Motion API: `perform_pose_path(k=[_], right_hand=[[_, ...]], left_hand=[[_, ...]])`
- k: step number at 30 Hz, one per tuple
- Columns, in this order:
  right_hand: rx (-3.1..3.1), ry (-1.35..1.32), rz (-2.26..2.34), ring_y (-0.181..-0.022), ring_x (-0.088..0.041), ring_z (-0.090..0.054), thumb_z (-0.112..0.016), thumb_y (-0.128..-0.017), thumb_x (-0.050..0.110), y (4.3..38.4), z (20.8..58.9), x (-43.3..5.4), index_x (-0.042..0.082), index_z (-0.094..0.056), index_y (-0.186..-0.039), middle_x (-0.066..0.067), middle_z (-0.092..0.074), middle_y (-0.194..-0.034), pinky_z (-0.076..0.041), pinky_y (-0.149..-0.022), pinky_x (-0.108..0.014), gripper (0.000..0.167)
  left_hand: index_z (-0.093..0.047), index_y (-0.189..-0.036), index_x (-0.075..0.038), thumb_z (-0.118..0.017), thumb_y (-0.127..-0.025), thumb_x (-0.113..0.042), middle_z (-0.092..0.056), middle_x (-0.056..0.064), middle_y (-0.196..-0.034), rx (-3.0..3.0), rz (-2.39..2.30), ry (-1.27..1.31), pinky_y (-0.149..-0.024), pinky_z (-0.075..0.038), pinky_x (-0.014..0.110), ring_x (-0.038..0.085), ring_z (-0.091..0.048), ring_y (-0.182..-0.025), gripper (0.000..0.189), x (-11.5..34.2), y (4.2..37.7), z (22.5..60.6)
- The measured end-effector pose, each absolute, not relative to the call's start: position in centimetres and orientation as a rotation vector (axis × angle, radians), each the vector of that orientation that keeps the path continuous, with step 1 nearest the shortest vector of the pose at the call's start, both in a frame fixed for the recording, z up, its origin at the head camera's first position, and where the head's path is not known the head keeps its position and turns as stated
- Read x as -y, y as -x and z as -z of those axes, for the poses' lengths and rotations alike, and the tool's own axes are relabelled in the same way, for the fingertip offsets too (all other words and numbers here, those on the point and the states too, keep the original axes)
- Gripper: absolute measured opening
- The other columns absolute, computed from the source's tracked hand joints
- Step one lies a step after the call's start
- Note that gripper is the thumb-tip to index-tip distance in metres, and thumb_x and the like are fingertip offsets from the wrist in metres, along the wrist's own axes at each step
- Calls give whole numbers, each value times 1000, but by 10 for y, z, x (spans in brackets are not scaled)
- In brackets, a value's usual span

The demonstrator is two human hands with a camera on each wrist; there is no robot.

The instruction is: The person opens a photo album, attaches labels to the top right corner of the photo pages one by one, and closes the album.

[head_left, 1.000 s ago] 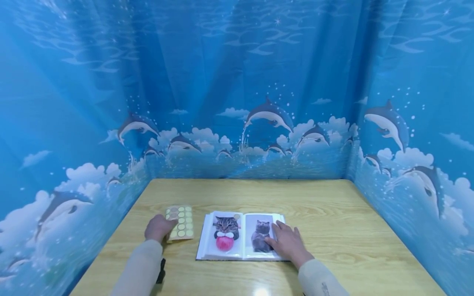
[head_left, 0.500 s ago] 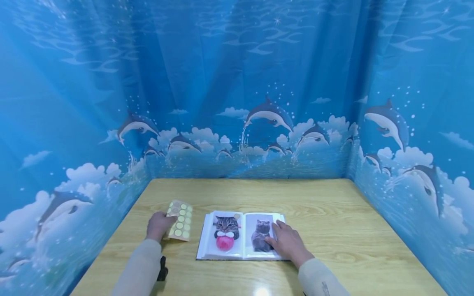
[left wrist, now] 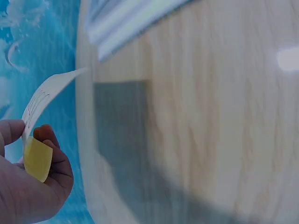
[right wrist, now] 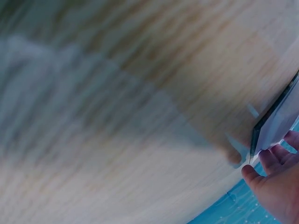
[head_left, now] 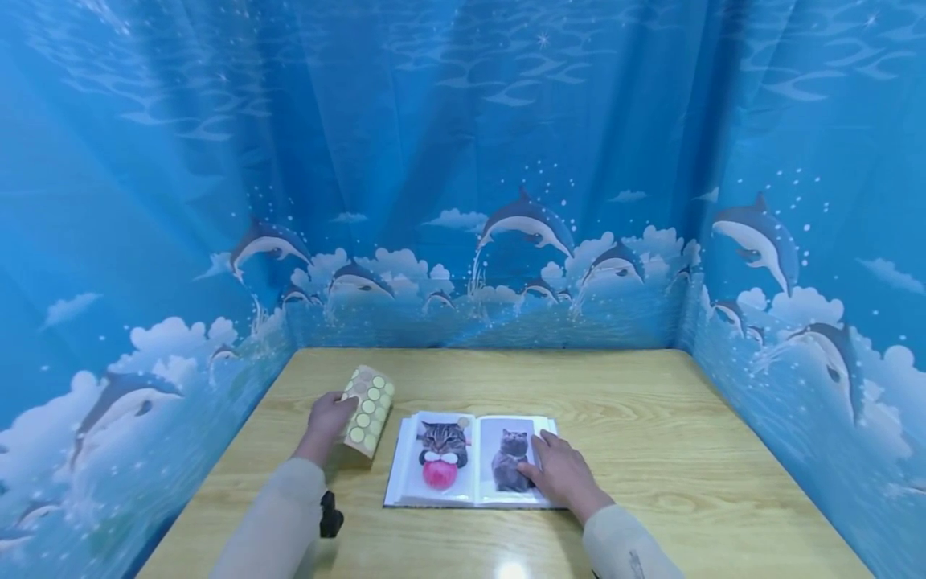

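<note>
A sheet of round yellow stickers (head_left: pixel 374 406) is pinched between the thumb and fingers of my left hand (head_left: pixel 329 420), tilted over the table left of the album. In the left wrist view the sheet (left wrist: pixel 44 100) curves edge-on, with a yellow piece (left wrist: pixel 38 158) showing inside the curled fingers. A photo album (head_left: pixel 407 476) lies spread in the middle, with a tabby cat and pink ball on its left page and a grey cat on its right page. One round sticker (head_left: pixel 463 423) shows at the tabby picture's upper right corner. My right hand (head_left: pixel 567 474) rests with extended fingers on the right page.
The wooden table (head_left: pixel 687 450) extends around the album to a blue dolphin-print curtain (head_left: pixel 463 161) at the back and both sides. A small black object (head_left: pixel 330 515) sits at the left sleeve. Light glares off the table near the front.
The left hand has raised the sticker sheet and carried it away from me and rightward, tilting it toward the album. My right hand and the album have stayed put.
</note>
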State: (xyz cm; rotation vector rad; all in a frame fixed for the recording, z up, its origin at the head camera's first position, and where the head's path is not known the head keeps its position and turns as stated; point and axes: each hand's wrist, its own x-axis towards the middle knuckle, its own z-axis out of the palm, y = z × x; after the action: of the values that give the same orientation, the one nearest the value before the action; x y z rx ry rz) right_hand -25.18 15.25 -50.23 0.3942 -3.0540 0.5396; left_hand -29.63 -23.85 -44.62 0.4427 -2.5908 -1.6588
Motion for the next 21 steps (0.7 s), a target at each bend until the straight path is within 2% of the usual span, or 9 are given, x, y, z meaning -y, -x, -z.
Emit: perform_pose_path(k=[12,19,21], right_hand=[[3024,-433,-530,-134,-48,-40,-60,-97,40,252,503,-154,-6,-50,-139,-31,-42,-145,-32,-110,-61,63],[3023,-425,-520,-133,-48,-41,-60,-97,40,252,503,-154,-5,-51,-139,-30,-43,-145,-32,-109,-63,63],[3023,-419,-523,-132,-48,-41,-60,-97,41,252,503,-154,-5,-51,-139,-30,-43,-145,-32,-109,-64,63]], left_hand=[[-45,-139,7,-55,-99,-24,-59,22,-117,2508,1827,-343,-91,-51,45,30,-59,-100,51,193,301,433],[-52,-134,4,-57,-99,-23,-62,18,-108,2472,1877,-292,-75,-56,35,25,-60,-89,44,168,298,433],[-53,-133,5,-56,-99,-23,-63,18,-108,2471,1876,-265,-78,-56,38,25,-60,-90,44,161,297,434]])
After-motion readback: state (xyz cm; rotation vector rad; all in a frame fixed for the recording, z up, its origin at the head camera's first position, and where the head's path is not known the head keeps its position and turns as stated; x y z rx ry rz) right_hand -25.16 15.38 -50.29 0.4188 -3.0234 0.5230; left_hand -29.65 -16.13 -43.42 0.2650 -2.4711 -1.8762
